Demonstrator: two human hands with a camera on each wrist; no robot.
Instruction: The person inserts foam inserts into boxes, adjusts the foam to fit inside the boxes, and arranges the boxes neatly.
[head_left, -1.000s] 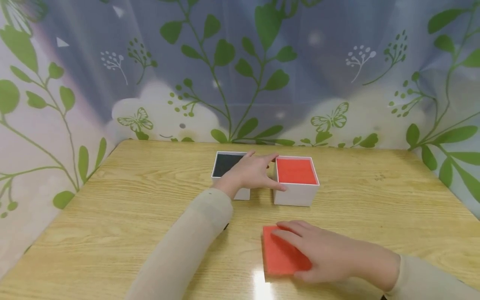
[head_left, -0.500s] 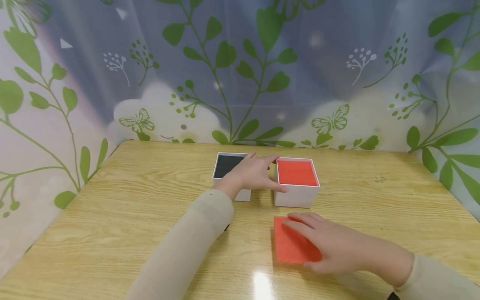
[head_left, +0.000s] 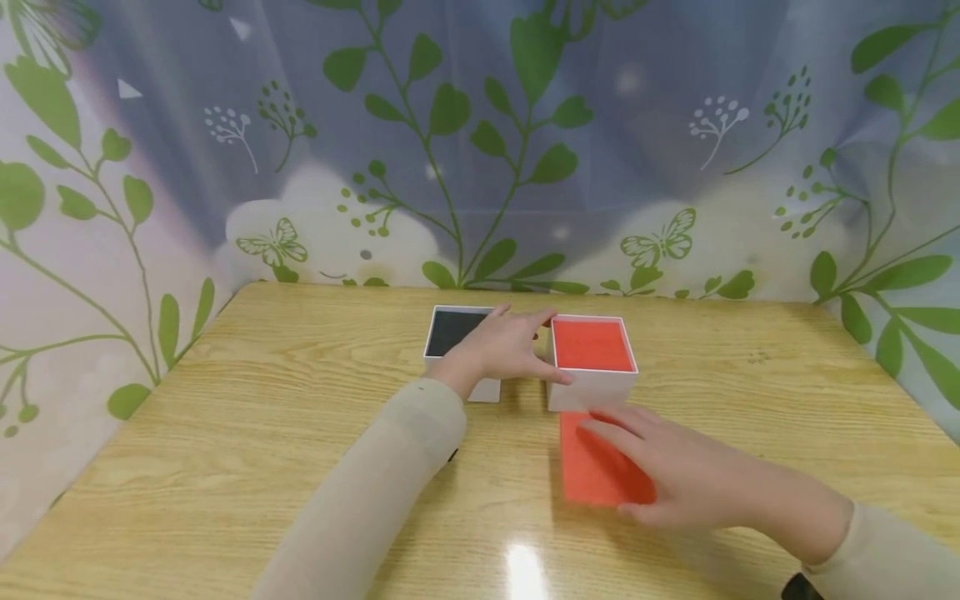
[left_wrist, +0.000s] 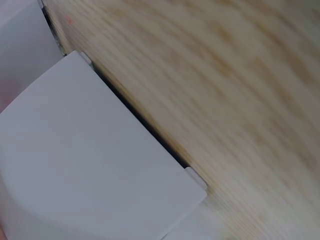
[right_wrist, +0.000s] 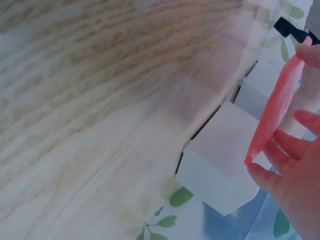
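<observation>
In the head view my right hand (head_left: 663, 467) pinches a soft red square pad (head_left: 596, 479) by its edges, just in front of the right-hand white box (head_left: 592, 392). The right wrist view shows the red pad (right_wrist: 277, 107) edge-on, thin and slightly bent, between thumb and fingers. My left hand (head_left: 501, 343) holds that white box at its left side, thumb on the front corner and index finger at the back corner. Red material (head_left: 592, 345) fills the box nearly to the rim. In the left wrist view a white box wall (left_wrist: 95, 150) fills much of the frame.
A second white box (head_left: 486, 390) with black material (head_left: 452, 332) inside stands to the left, partly hidden by my left hand. Both boxes are on a wooden table (head_left: 262, 400). A printed leaf-patterned curtain (head_left: 300, 167) hangs behind and at the sides.
My right hand has carried the red pad forward and slightly right, from the near part of the table to the red-filled box. The left hand and both boxes have stayed put.
</observation>
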